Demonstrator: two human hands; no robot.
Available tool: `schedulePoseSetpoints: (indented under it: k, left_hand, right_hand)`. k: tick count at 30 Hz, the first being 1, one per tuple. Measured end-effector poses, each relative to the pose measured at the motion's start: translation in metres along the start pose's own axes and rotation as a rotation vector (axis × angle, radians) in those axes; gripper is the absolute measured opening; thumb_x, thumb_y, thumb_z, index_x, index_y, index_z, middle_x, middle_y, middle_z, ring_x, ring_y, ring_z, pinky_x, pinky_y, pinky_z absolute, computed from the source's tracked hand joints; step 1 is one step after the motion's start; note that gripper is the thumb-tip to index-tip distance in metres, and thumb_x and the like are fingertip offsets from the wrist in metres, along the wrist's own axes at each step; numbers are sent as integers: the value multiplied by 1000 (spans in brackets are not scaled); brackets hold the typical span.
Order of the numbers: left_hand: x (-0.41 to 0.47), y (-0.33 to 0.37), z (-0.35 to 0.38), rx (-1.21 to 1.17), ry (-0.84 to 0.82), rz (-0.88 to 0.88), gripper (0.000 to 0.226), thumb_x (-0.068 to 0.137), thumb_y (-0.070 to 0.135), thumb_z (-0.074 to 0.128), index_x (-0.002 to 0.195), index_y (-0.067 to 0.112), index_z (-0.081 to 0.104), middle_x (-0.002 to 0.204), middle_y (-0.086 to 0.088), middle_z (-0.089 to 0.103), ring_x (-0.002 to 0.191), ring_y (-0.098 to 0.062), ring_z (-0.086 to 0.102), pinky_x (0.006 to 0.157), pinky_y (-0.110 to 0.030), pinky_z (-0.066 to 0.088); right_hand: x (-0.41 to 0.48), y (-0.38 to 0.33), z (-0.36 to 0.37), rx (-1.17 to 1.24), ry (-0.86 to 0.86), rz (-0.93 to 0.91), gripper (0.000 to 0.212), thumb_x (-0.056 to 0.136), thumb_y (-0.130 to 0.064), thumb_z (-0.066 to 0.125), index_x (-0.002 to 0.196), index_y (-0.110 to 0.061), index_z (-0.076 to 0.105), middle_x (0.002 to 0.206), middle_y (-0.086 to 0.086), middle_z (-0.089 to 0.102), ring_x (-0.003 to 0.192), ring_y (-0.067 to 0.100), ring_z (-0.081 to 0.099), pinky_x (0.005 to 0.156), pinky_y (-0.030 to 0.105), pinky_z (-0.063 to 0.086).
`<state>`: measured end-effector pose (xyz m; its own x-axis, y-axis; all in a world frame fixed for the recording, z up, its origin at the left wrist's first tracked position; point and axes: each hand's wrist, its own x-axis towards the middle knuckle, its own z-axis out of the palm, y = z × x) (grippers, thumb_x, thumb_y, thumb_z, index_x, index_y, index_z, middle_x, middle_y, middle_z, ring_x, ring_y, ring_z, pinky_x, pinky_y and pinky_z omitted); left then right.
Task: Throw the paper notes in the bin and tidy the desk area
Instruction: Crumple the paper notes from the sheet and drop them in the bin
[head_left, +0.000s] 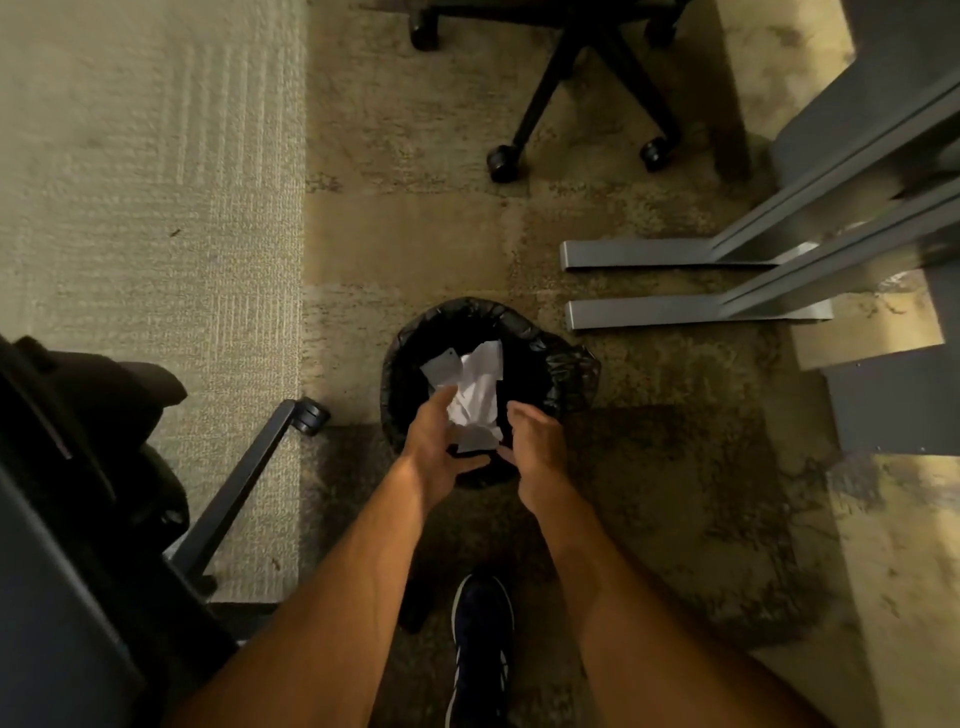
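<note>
A round bin (550, 358) with a black liner stands on the carpet in the middle of the head view. White paper notes (480, 384), crumpled and flat, lie loose over its opening. My left hand (434, 447) hovers over the near rim, fingers spread, fingertips right at the left edge of the papers. Just to the right of the papers, my right hand (535, 447) is also over the near rim with its fingers apart. Neither hand closes on the papers. The bottom of the bin is hidden.
A dark office chair (104, 441) stands at the left, one castor leg (249, 467) reaching toward the bin. Another chair base (571, 78) is at the top. Grey desk feet (649, 314) lie right of the bin. My shoe (480, 639) is below it.
</note>
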<state>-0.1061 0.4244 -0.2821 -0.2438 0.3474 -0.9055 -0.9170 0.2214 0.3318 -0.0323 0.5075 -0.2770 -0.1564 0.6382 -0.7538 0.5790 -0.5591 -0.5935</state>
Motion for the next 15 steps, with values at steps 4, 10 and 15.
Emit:
schedulePoseSetpoints:
  k: [4, 10, 15]
  left_hand:
    - [-2, 0, 2, -8, 65, 23, 53, 99, 53, 49, 143, 25, 50, 133, -2, 48, 127, -27, 49, 106, -59, 46]
    - [-32, -14, 11, 683, 135, 437, 45, 104, 35, 49, 138, 7, 55, 143, -13, 49, 137, -29, 44, 106, -32, 38]
    - [-90, -29, 4, 755, 153, 502, 51, 100, 46, 53, 139, 13, 55, 144, -5, 46, 130, -23, 52, 90, -12, 40]
  right_hand:
    - [5, 5, -6, -19, -19, 53, 38, 103, -24, 50, 132, -2, 61, 127, 15, 61, 116, 35, 58, 101, 52, 51]
    - [-17, 19, -7, -257, -26, -209, 40, 102, -39, 49, 117, -9, 71, 116, 16, 70, 99, 27, 64, 92, 40, 52]
    - [-61, 29, -7, -381, -7, -279, 33, 105, -31, 44, 106, -8, 69, 95, 3, 69, 94, 24, 67, 73, 13, 50]
